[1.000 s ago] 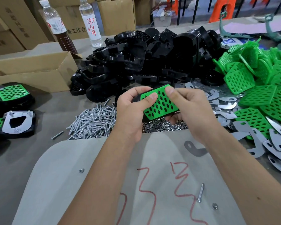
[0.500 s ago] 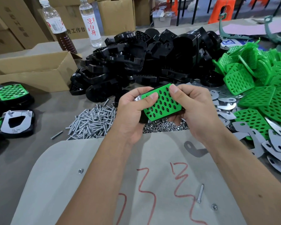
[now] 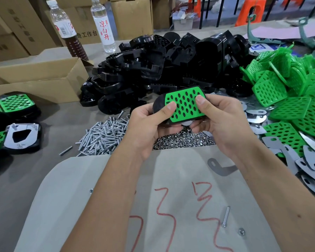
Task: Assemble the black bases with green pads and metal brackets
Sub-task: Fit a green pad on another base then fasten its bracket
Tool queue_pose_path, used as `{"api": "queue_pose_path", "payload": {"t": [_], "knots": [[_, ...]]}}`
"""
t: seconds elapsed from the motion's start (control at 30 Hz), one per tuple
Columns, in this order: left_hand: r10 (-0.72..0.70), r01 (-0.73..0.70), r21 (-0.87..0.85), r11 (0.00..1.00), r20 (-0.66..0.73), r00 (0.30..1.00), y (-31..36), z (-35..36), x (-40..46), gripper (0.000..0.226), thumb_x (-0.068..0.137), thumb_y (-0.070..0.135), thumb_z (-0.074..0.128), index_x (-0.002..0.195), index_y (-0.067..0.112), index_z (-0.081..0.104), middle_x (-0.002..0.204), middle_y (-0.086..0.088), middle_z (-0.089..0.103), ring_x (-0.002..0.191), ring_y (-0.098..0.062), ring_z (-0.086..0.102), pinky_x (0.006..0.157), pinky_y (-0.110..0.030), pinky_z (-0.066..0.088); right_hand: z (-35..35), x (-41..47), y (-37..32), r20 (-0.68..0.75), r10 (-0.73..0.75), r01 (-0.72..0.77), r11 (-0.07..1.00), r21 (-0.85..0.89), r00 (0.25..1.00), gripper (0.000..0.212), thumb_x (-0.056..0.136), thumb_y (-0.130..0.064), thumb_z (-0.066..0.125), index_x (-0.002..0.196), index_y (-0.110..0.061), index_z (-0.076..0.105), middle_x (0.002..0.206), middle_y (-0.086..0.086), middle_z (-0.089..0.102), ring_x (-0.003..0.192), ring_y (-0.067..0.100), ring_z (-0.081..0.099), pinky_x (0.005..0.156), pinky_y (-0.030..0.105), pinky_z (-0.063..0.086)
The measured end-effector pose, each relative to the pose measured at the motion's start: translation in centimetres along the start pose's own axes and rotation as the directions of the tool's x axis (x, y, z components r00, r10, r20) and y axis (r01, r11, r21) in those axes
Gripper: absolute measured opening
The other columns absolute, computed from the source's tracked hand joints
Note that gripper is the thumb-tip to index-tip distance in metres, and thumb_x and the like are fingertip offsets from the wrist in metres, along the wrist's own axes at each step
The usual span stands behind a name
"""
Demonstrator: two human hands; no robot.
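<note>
Both my hands hold one black base [image 3: 157, 106] with a green perforated pad [image 3: 185, 104] on its top, above the table's middle. My left hand [image 3: 149, 128] grips its left end, thumb pressing on the pad. My right hand [image 3: 220, 120] grips the right end, thumb also on the pad. A bit of a metal bracket [image 3: 186, 123] shows under the base. Behind lies a heap of black bases [image 3: 167, 68]. Green pads [image 3: 295, 99] are piled at the right, with metal brackets [image 3: 313, 160] below them.
Screws [image 3: 102, 137] and nuts [image 3: 184, 140] lie in piles under my hands. Finished assemblies [image 3: 16, 124] sit at the far left beside an open cardboard box [image 3: 35, 79]. Two bottles [image 3: 104, 24] stand behind. A grey sheet [image 3: 98, 197] with a loose screw [image 3: 225, 216], nut and bracket lies in front.
The base with its pad has tilted flatter and shifted slightly right; more of the black left end now shows, and both thumbs press further onto the pad.
</note>
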State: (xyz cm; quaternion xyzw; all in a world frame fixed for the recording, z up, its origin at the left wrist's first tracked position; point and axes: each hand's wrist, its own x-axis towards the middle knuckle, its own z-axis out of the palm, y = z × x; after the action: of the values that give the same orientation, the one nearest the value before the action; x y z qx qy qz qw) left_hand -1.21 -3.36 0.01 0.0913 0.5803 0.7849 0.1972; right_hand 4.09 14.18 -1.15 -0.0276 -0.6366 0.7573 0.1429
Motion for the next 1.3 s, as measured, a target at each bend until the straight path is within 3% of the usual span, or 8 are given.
{"api": "queue_pose_path", "payload": {"t": [0.33, 0.47, 0.63, 0.8, 1.0, 1.1, 1.23, 1.3], "knots": [[0.021, -0.024, -0.051, 0.998, -0.044, 0.999, -0.1, 0.3, 0.0, 0.025, 0.079, 0.021, 0.081, 0.1, 0.007, 0.077, 0.099, -0.012, 0.08, 0.084, -0.022, 0.079, 0.062, -0.023, 0.061, 0.2, -0.2, 0.0, 0.007, -0.059, 0.059, 0.998, 0.02, 0.998, 0.021, 0.105, -0.019, 0.061, 0.113, -0.006, 0.075, 0.098, 0.016, 0.077, 0.067, 0.022, 0.071, 0.059, 0.028, 0.061], [0.027, -0.029, -0.024, 0.999, -0.079, 0.996, -0.3, 0.2, 0.2, 0.023, 0.089, -0.003, 0.075, 0.112, -0.002, 0.072, 0.105, -0.016, 0.08, 0.091, -0.026, 0.079, 0.07, -0.026, 0.063, 0.5, -0.2, 0.0, -0.073, -0.02, 0.024, 0.998, 0.052, 0.997, 0.016, 0.104, -0.014, 0.062, 0.112, -0.007, 0.075, 0.103, 0.016, 0.078, 0.085, 0.03, 0.079, 0.068, 0.031, 0.065], [0.02, -0.016, 0.047, 0.999, -0.09, 0.996, 0.0, -0.1, 0.3, 0.016, 0.088, -0.008, 0.072, 0.102, 0.001, 0.074, 0.095, -0.012, 0.08, 0.07, -0.02, 0.075, 0.054, -0.016, 0.053, -0.7, 0.0, -0.5, -0.043, 0.052, -0.056, 0.994, -0.095, 0.998, 0.017, 0.101, -0.024, 0.068, 0.112, -0.016, 0.079, 0.108, 0.008, 0.08, 0.1, 0.031, 0.076, 0.068, 0.032, 0.062], [0.023, -0.023, 0.001, 1.0, -0.084, 0.996, -0.2, -0.1, 0.4, 0.011, 0.088, -0.006, 0.073, 0.097, 0.001, 0.075, 0.094, -0.014, 0.079, 0.069, -0.021, 0.071, 0.051, -0.014, 0.049, -0.8, 0.2, -0.7, -0.068, 0.007, -0.015, 0.993, -0.119, 0.998, 0.017, 0.1, -0.025, 0.07, 0.106, -0.014, 0.081, 0.1, 0.011, 0.08, 0.084, 0.026, 0.07, 0.06, 0.029, 0.051], [0.049, -0.079, -0.228, 0.97, -0.136, 0.99, -1.0, 1.0, 0.6, 0.006, 0.09, 0.014, 0.078, 0.088, 0.009, 0.081, 0.1, -0.013, 0.073, 0.075, -0.011, 0.063, 0.066, -0.02, 0.056, 0.6, 0.0, -0.2, -0.162, 0.02, -0.006, 0.996, 0.087, 0.987, 0.014, 0.098, -0.019, 0.071, 0.104, -0.01, 0.08, 0.094, 0.008, 0.081, 0.074, 0.014, 0.069, 0.054, 0.02, 0.051], [0.073, -0.098, -0.202, 0.974, -0.127, 0.989, -1.0, 0.9, 0.7, 0.008, 0.094, 0.008, 0.073, 0.09, 0.006, 0.079, 0.101, -0.018, 0.068, 0.079, -0.015, 0.062, 0.069, -0.022, 0.057, 0.8, 0.0, 0.0, -0.18, 0.048, -0.027, 0.993, 0.117, 0.983, 0.014, 0.098, -0.021, 0.07, 0.103, -0.011, 0.079, 0.094, 0.007, 0.081, 0.079, 0.019, 0.07, 0.056, 0.021, 0.054], [0.121, -0.113, 0.054, 0.992, -0.178, 0.977, -1.0, 0.4, 1.1, 0.023, 0.1, 0.0, 0.061, 0.084, 0.011, 0.074, 0.07, 0.006, 0.069, 0.063, -0.008, 0.056, 0.06, -0.021, 0.048, 0.5, 0.0, 0.2, -0.124, 0.046, -0.047, 0.999, -0.005, 0.991, 0.011, 0.098, -0.022, 0.073, 0.104, -0.015, 0.079, 0.098, 0.008, 0.081, 0.089, 0.027, 0.076, 0.066, 0.031, 0.063], [0.154, -0.131, 0.157, 0.979, -0.146, 0.977, -0.9, 0.2, 1.1, 0.023, 0.102, 0.0, 0.058, 0.091, 0.012, 0.074, 0.071, 0.009, 0.068, 0.062, -0.006, 0.053, 0.056, -0.017, 0.04, 0.8, 0.0, 0.3, -0.109, 0.0, -0.011, 0.995, -0.102, 0.994, 0.011, 0.093, -0.032, 0.074, 0.098, -0.023, 0.079, 0.096, 0.005, 0.08, 0.091, 0.024, 0.077, 0.074, 0.038, 0.064]]}}
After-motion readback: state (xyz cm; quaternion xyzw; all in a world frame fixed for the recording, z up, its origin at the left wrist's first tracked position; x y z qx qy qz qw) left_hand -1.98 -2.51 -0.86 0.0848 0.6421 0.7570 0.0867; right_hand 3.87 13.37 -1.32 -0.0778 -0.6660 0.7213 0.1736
